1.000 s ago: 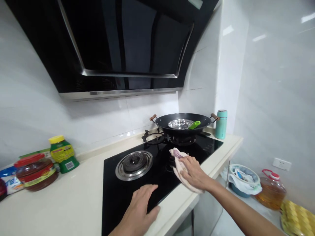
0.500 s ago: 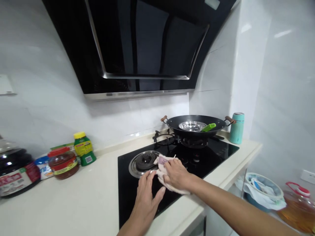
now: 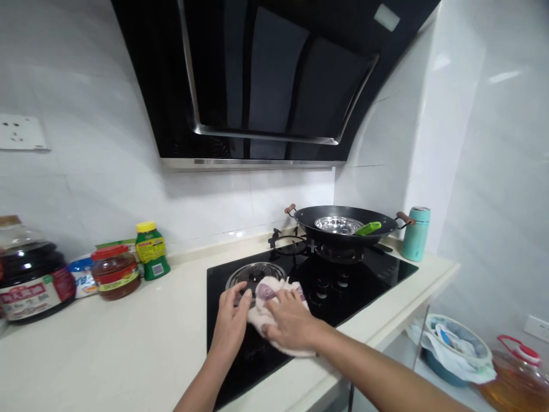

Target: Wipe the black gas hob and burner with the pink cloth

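Note:
My right hand [image 3: 291, 320] presses and grips a pale cloth [image 3: 277, 337] with purplish markings against the black glass gas stove [image 3: 240, 366]. The cloth lies at the front edge of the left burner [image 3: 249, 270], which has a round metal ring and covers part of it. Beside the cloth, my left hand [image 3: 231, 317] hovers at the ring's front left, thumb and fingers curved with a gap between them. Whether its fingertips touch the ring or the cloth I cannot tell.
A black wok [image 3: 309, 217] holding a steel bowl [image 3: 337, 225] and a green-handled utensil [image 3: 369, 228] sits on the right burner. A loose pan support [image 3: 288, 245] stands behind. Jars and bottles, including a green bottle [image 3: 152, 254], line the left wall; a turquoise flask [image 3: 416, 234] stands right.
My right hand and the cloth have moved left and toward me. My left hand has shifted left and up, its fingers more curled. The view has turned slightly left.

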The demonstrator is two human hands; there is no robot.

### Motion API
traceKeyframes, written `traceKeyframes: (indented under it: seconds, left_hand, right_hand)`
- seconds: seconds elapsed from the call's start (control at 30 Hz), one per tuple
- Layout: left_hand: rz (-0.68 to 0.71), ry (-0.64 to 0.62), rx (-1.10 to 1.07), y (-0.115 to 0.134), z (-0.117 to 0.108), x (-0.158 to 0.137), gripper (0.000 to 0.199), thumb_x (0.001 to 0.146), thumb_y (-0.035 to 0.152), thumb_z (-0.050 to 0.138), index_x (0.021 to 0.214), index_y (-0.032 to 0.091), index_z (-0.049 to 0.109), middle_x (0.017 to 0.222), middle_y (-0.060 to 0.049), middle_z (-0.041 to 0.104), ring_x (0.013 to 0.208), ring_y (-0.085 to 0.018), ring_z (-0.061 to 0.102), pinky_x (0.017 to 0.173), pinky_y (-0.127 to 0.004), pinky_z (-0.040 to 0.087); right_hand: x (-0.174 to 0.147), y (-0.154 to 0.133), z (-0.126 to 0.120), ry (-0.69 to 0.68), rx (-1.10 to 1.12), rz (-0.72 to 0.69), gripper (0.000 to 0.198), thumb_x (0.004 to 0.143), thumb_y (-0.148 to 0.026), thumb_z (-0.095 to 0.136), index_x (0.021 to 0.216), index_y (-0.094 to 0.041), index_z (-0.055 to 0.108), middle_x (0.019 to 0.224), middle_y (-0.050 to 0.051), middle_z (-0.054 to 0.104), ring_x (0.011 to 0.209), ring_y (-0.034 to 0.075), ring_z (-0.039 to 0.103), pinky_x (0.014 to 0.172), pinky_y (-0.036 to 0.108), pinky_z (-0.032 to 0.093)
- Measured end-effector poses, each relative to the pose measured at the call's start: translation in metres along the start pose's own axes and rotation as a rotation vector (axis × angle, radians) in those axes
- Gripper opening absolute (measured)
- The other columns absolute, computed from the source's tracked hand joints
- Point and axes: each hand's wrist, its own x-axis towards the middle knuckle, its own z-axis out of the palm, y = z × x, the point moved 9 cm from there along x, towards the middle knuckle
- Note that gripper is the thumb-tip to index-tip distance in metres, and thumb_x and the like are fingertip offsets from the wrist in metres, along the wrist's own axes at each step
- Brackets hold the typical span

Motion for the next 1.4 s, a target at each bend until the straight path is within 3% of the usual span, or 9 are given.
traceKeyframes:
  seconds: [0.17,0.3,0.43,0.6,0.83,0.93,1.03,1.23,1.4]
  left_hand:
    - [-0.008,-0.075,0.077,-0.008,-0.006,0.008,0.055,0.078,0.066,0.052,0.102,0.021,0.071,0.117,-0.011,0.066,0.118,-0.031,0.060,0.112,-0.049,0.040]
    - [-0.030,-0.179,0.132,-0.006,-0.002,0.007,0.057,0.078,0.069,0.050,0.098,0.020,0.073,0.112,-0.010,0.073,0.111,-0.031,0.064,0.107,-0.047,0.044]
    - [-0.047,-0.249,0.182,-0.005,0.007,0.002,0.058,0.081,0.069,0.048,0.101,0.021,0.073,0.112,-0.008,0.075,0.111,-0.030,0.065,0.106,-0.046,0.045]
    - [0.007,-0.358,0.230,0.003,0.029,-0.014,0.050,0.083,0.065,0.049,0.097,0.023,0.074,0.110,-0.006,0.076,0.111,-0.030,0.066,0.104,-0.046,0.046]
    - [0.071,-0.416,0.280,0.009,0.041,-0.028,0.039,0.089,0.058,0.049,0.093,0.029,0.074,0.109,-0.003,0.073,0.108,-0.027,0.065,0.102,-0.044,0.047]
    - [0.078,-0.420,0.334,0.005,0.044,-0.027,0.037,0.090,0.057,0.049,0.094,0.031,0.074,0.110,-0.002,0.073,0.111,-0.028,0.064,0.104,-0.047,0.044]
    - [0.084,-0.429,0.385,0.003,0.046,-0.027,0.037,0.090,0.056,0.047,0.094,0.031,0.074,0.111,-0.003,0.073,0.114,-0.030,0.062,0.106,-0.053,0.041]
    - [0.096,-0.450,0.430,0.008,0.047,-0.030,0.035,0.090,0.054,0.045,0.093,0.032,0.073,0.108,-0.002,0.073,0.113,-0.031,0.061,0.104,-0.054,0.041]
    - [0.104,-0.465,0.440,0.009,0.050,-0.032,0.033,0.090,0.054,0.048,0.094,0.033,0.073,0.106,-0.002,0.073,0.111,-0.030,0.061,0.103,-0.053,0.042]
  right_hand:
    - [-0.028,-0.077,0.007,-0.063,0.130,-0.339,0.056,0.090,-0.061,0.049,0.131,-0.024,0.057,0.129,0.012,0.051,0.129,0.032,0.042,0.115,0.055,0.022]
    - [-0.034,-0.072,0.002,-0.019,0.170,-0.364,0.054,0.083,-0.060,0.060,0.124,-0.025,0.060,0.122,0.008,0.055,0.121,0.028,0.047,0.115,0.049,0.025]
    - [-0.048,-0.017,-0.016,0.099,0.239,-0.210,0.045,0.081,-0.051,0.066,0.118,-0.027,0.059,0.116,0.005,0.057,0.116,0.026,0.047,0.112,0.047,0.027]
    - [-0.100,0.062,-0.041,0.235,0.259,-0.012,0.029,0.078,-0.025,0.060,0.106,-0.026,0.057,0.107,0.004,0.059,0.104,0.023,0.051,0.098,0.040,0.039]
    - [-0.157,0.221,-0.063,0.304,-0.043,0.365,0.046,0.090,-0.033,0.049,0.134,-0.021,0.052,0.125,0.011,0.062,0.112,0.026,0.055,0.096,0.038,0.040]
    - [-0.150,0.276,-0.074,0.276,-0.163,0.511,0.043,0.094,-0.034,0.043,0.130,-0.017,0.057,0.118,0.015,0.064,0.112,0.029,0.057,0.095,0.039,0.039]
    - [-0.121,0.299,-0.082,0.258,-0.179,0.554,0.043,0.095,-0.032,0.044,0.131,-0.014,0.058,0.119,0.019,0.064,0.117,0.032,0.055,0.097,0.043,0.036]
    - [-0.044,0.292,-0.082,0.153,-0.053,0.438,0.043,0.095,-0.034,0.048,0.135,-0.025,0.060,0.131,0.011,0.065,0.121,0.030,0.056,0.098,0.040,0.038]
    - [-0.003,0.286,-0.083,0.012,0.089,0.334,0.041,0.084,-0.026,0.058,0.122,-0.025,0.072,0.116,0.005,0.074,0.104,0.026,0.065,0.090,0.033,0.046]
